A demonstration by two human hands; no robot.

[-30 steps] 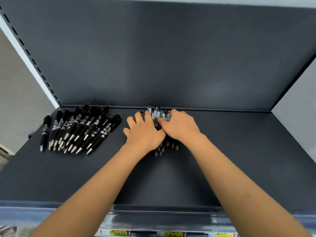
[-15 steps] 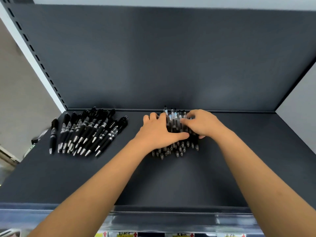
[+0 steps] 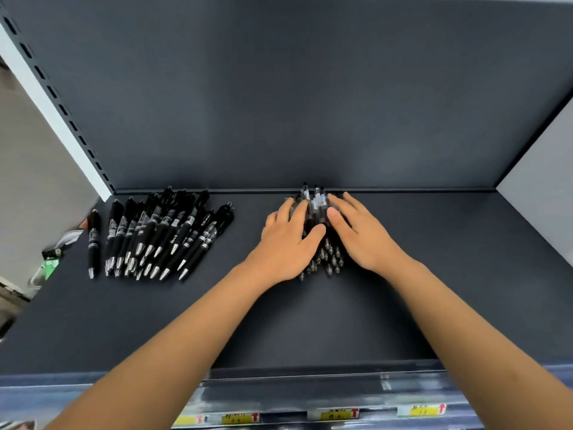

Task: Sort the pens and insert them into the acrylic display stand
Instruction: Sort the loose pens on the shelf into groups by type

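A bundle of clear-barrelled pens [image 3: 315, 202] lies in the middle of the dark shelf [image 3: 434, 274], its tips [image 3: 330, 265] pointing toward me. My left hand [image 3: 283, 243] lies over the bundle's left side with its thumb across the barrels. From the other side my right hand [image 3: 361, 234] presses on the bundle with straight fingers. The hands hide most of the bundle. A separate pile of black pens with silver tips [image 3: 161, 234] lies fanned out at the left of the shelf, apart from both hands.
The shelf's back panel [image 3: 294, 103] rises just behind the bundle. A slotted upright [image 3: 62, 110] bounds the left side. A clear price-label strip [image 3: 335, 412] with yellow tags runs along the front edge. Small packaged items [image 3: 52, 259] show beyond the left edge.
Both hands have drawn closer together on the clear-barrelled bundle, which now looks narrower. My right hand has flattened over its right side. The black pile has not moved.
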